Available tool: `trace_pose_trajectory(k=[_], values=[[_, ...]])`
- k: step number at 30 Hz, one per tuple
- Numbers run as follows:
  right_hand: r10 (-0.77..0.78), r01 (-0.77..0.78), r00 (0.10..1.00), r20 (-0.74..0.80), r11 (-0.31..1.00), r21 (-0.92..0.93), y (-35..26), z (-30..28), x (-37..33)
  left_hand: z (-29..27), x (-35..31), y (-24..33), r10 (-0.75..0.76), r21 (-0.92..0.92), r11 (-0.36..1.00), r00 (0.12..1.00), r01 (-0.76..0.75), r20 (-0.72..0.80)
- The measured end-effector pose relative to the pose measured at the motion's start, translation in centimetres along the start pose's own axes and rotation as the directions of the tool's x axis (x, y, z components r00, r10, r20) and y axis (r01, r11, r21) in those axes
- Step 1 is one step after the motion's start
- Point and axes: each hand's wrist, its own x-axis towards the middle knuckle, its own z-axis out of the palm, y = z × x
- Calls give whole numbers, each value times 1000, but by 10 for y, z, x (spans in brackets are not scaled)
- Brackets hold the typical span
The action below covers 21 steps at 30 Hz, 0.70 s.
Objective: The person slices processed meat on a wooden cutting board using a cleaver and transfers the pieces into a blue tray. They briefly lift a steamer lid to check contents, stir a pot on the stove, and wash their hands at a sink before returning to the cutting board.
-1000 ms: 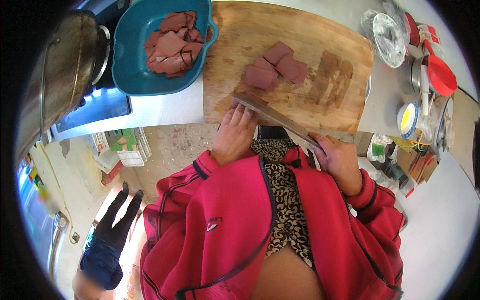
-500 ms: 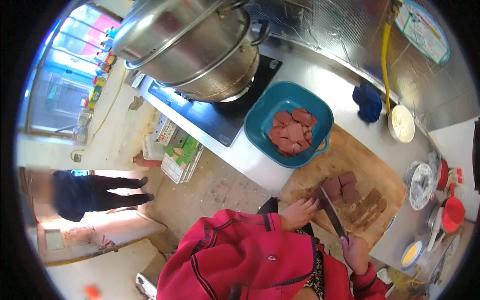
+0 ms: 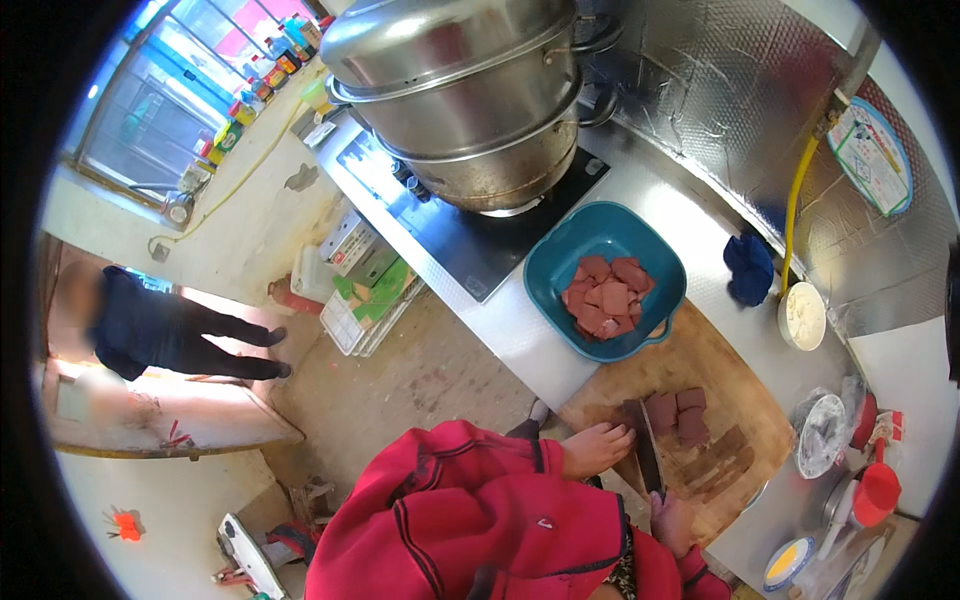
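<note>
My right hand [image 3: 672,522] grips the handle of a kitchen knife [image 3: 648,450], its broad blade over the left part of a wooden cutting board [image 3: 745,375]. My left hand [image 3: 597,449] lies to the left of the blade. Its fingers are bent together against a dark red-brown block at the board's edge, mostly covered by the fingers and knife. Right of the blade lie several cut dark red-brown pieces [image 3: 690,425], which look like blood curd. Beyond the board, a teal basin [image 3: 555,245] with side handles holds several paler reddish-brown pieces [image 3: 607,298].
A large steel steamer pot [image 3: 450,110] stands on a black cooktop [image 3: 465,262] at the back. On the right are a white bowl [image 3: 802,316], a dark blue cloth [image 3: 748,270], a red ladle [image 3: 876,492] and a bowl with yellow contents [image 3: 789,563]. Another person [image 3: 165,325] stands far left.
The whole view has shifted and turned. The knife blade now stands more upright in the picture, and my right hand is closer to my body. The cut pieces keep their places on the board.
</note>
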Motion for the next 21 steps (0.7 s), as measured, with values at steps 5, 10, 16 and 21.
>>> trace_pose_trajectory(k=[5, 10, 16, 21], values=[[22, -22, 1000, 5, 988, 156, 28, 17, 5, -12, 2, -2, 5, 23, 1000, 1000, -5, -13], [60, -48, 998, -22, 936, 350, 54, 36, 13, -6, 5, -3, 14, 34, 999, 1000, -13, -24], [-135, 146, 986, -102, 983, 110, 9, -14, -1, -6, -3, 1, -23, -42, 999, 1000, 23, 12], [-144, 156, 981, -133, 985, 80, 8, -19, -7, -13, -1, -13, -22, -41, 999, 1000, 22, -3]])
